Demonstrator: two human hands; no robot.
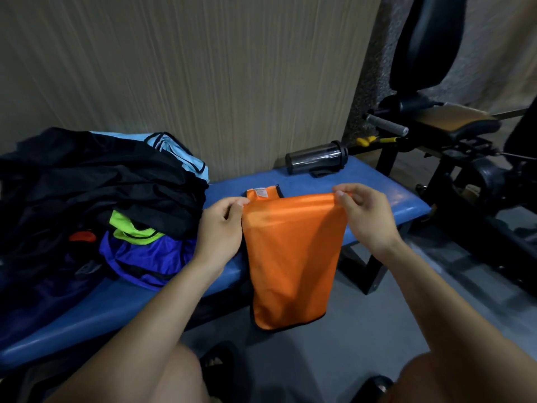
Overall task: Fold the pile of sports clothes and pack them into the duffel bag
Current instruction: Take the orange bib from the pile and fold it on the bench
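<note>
An orange sports vest [293,251] with black trim lies over the front edge of the blue bench [377,181], its lower half hanging toward the floor. My left hand [220,228] pinches its upper left corner. My right hand [363,210] pinches its upper right corner. A white label shows at the vest's far end. On the left of the bench sits the pile of clothes [96,187]: black garments on top, with light blue, neon green and purple pieces under and beside them. No duffel bag is visible.
A dark clear shaker bottle [315,157] lies on its side at the bench's back edge. A black gym machine [453,135] with a grey handle stands to the right. A ribbed beige wall runs behind. My knees and dark shoes are at the bottom over grey floor.
</note>
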